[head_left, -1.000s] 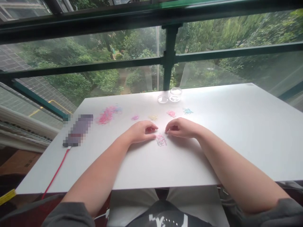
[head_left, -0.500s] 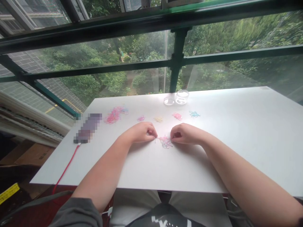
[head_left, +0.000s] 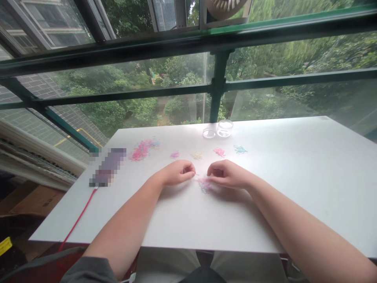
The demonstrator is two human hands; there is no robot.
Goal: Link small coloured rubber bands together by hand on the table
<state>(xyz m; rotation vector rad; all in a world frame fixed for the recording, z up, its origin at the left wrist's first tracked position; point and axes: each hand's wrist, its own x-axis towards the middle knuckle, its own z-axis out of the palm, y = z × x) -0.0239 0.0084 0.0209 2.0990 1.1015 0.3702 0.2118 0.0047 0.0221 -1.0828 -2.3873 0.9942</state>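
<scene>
A: What's the pose?
B: Left hand (head_left: 178, 173) pinches a thin strand (head_left: 197, 174); right hand (head_left: 231, 175) loose, fingers parted, thumb over the mixed pile (head_left: 204, 187) between them.
A: Surroundings?
B: White table (head_left: 294, 165) underneath, green window frame (head_left: 218, 78) beyond.

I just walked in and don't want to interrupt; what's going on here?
A person's bare left hand seems to pinch a thin pink strand; the bare right hand, partly open, is at a small tangled pile of thin pink and pale strands on the flat white table. Beyond lie small strand piles: a purple pile, a pale yellow pile, a pink pile, a blue pile.
</scene>
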